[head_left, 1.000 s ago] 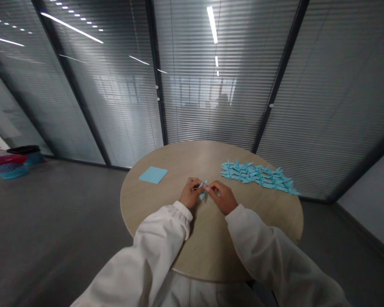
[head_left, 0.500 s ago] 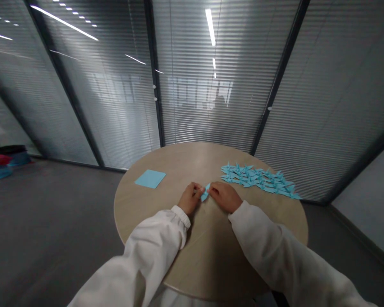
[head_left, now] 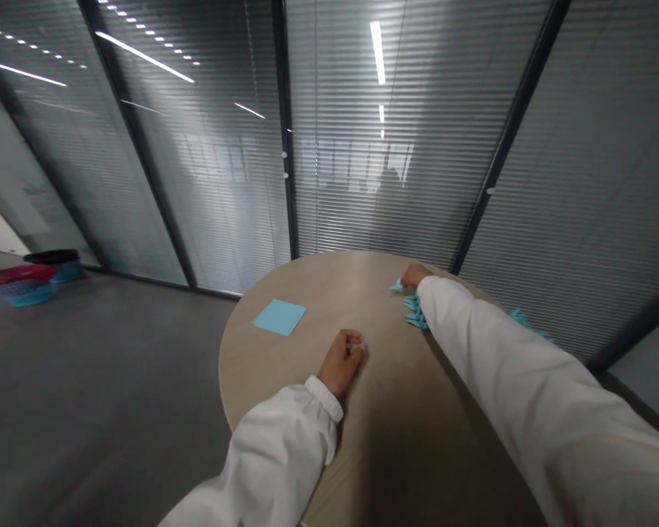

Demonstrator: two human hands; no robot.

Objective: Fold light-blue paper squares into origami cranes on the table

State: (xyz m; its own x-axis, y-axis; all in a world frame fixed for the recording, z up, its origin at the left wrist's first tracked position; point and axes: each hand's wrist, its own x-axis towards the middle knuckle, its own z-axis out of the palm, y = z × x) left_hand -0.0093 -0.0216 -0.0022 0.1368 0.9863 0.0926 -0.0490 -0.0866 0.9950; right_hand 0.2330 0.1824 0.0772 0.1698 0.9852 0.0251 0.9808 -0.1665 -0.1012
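Origami cranes [head_left: 416, 311] — on a round wooden table [head_left: 277, 366], glass walls [head_left: 362, 183] behind.

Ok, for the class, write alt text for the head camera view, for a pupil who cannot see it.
A person in white sleeves reaches over a round wooden table, the right hand at blue origami cranes, the left hand nearer the person. A blue paper square lies on it.

- Hands no longer meeting mid-table: left hand [head_left: 340, 361] near centre, right hand [head_left: 416, 276] stretched to far side, well apart.
- Paper crane [head_left: 398, 285] gone from between hands; now just beside right hand, at rows of paper cranes [head_left: 416, 312].
- Rows largely hidden behind right sleeve [head_left: 472, 322].
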